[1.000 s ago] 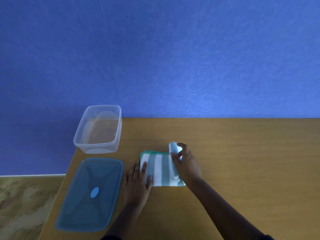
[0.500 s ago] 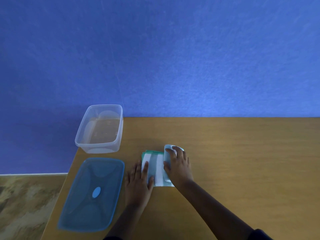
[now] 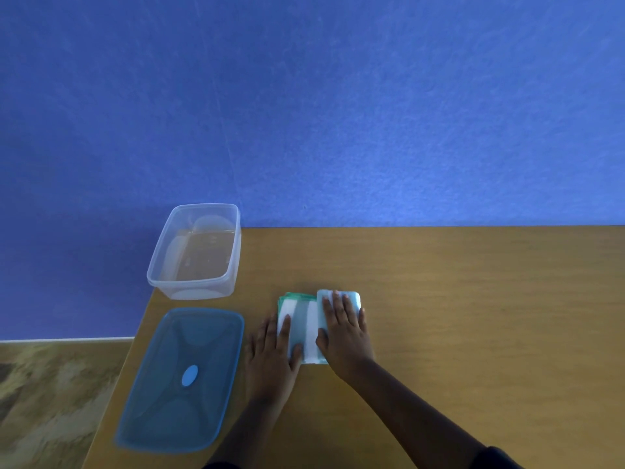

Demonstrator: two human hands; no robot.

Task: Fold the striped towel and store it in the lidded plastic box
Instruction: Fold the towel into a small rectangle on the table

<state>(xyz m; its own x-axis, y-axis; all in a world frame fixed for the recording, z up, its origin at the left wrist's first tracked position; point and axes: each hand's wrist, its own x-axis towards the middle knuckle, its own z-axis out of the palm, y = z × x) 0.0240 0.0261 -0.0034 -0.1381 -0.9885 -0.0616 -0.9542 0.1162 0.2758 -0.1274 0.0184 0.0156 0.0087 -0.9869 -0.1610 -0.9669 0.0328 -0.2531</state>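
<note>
The striped towel point(image 3: 306, 328), white with teal bands, lies folded small on the wooden table point(image 3: 456, 299). My right hand point(image 3: 343, 328) presses flat on the towel's folded-over right flap, fingers straight. My left hand point(image 3: 274, 350) rests flat on the towel's left edge, fingers spread. The clear plastic box point(image 3: 196, 252) stands open and empty at the table's far left corner. Its blue lid point(image 3: 184, 379) lies flat on the table in front of the box, left of my left hand.
The table's left edge runs just beside the lid and box; patterned floor point(image 3: 50, 401) lies below it. A blue wall point(image 3: 304, 113) rises behind the table. Bare wood stretches to the right of the towel.
My right hand has carried the towel's right flap over to the left and now presses it down flat. The towel is narrower. My left hand stays on the left edge.
</note>
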